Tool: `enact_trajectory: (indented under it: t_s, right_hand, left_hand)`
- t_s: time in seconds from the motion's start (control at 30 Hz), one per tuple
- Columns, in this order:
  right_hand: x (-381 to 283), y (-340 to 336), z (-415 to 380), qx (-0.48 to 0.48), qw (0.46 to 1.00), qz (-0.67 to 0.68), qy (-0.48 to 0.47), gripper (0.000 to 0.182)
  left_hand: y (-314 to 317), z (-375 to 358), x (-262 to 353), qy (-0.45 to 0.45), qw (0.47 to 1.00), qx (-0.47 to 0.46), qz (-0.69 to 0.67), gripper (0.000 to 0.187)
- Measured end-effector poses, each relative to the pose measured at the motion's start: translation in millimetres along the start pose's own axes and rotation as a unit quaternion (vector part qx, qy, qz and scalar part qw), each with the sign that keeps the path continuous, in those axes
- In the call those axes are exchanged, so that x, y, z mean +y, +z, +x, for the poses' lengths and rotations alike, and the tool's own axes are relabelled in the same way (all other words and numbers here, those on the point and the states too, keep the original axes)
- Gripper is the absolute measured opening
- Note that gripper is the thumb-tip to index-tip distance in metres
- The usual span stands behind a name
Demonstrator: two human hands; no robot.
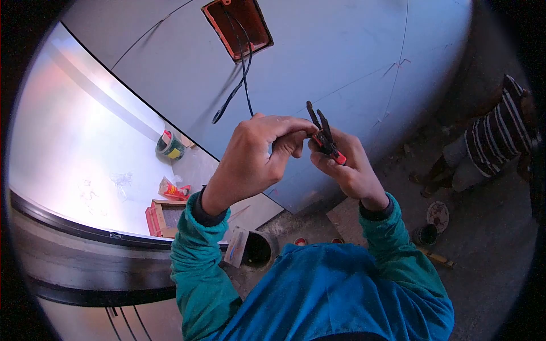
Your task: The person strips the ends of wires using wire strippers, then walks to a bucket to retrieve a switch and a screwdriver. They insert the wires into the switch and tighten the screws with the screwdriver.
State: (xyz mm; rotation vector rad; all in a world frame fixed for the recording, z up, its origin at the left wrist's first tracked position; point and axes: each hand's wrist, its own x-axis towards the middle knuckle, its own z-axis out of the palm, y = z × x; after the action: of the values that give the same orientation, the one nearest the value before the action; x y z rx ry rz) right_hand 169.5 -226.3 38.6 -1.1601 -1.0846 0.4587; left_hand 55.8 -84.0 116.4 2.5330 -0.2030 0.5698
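In the head view, the right hand closes around red-handled pliers, their dark metal jaws parted. The left hand bunches its fingertips beside them; I cannot tell what it pinches. Thin black cable loops from a rectangular reddish box recessed in the smooth wall, whose straight edge runs diagonally left of the hands.

You're on what looks like an indoor building site: open wall box with loose black cables, lines marked across bare wall, bucket nearby, rough dirty floor.
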Motion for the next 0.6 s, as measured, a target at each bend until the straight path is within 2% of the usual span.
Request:
enact_trajectory:
  t_s: [0.2, 0.3, 0.37, 0.43, 0.47, 0.5, 0.57, 0.6]
  right_hand:
    - [0, 4, 0, 0.018, 1.0, 0.015, 0.003, 0.02]
    - [6, 4, 2, 0.074, 0.996, -0.043, 0.021, 0.018]
    - [26, -6, 6, 0.077, 0.991, 0.054, 0.091, 0.02]
    - [44, -7, 6, 0.091, 0.992, 0.049, 0.07, 0.022]
    - [47, -7, 7, 0.105, 0.992, 0.047, 0.05, 0.025]
    - [46, -6, 5, 0.102, 0.993, 0.05, 0.042, 0.025]
    - [45, -4, -4, 0.097, 0.982, 0.127, 0.097, 0.03]
    - [47, -2, -4, 0.093, 0.983, 0.131, 0.091, 0.03]
  left_hand:
    - [0, 1, 1, -0.002, 1.0, 0.003, -0.014, 0.018]
    - [-5, 2, 7, -0.017, 0.999, -0.018, 0.029, 0.019]
    - [-4, 2, 8, -0.019, 0.999, -0.015, 0.029, 0.02]
    - [-1, 0, 6, -0.018, 0.999, -0.007, 0.035, 0.022]
    - [5, -4, 1, 0.072, 0.982, 0.062, 0.161, 0.024]
    - [6, -9, 0, 0.159, 0.936, 0.128, 0.286, 0.028]
    - [1, -23, 14, 0.168, 0.918, 0.153, 0.324, 0.033]
    - [-3, -31, 20, 0.175, 0.904, 0.175, 0.349, 0.039]
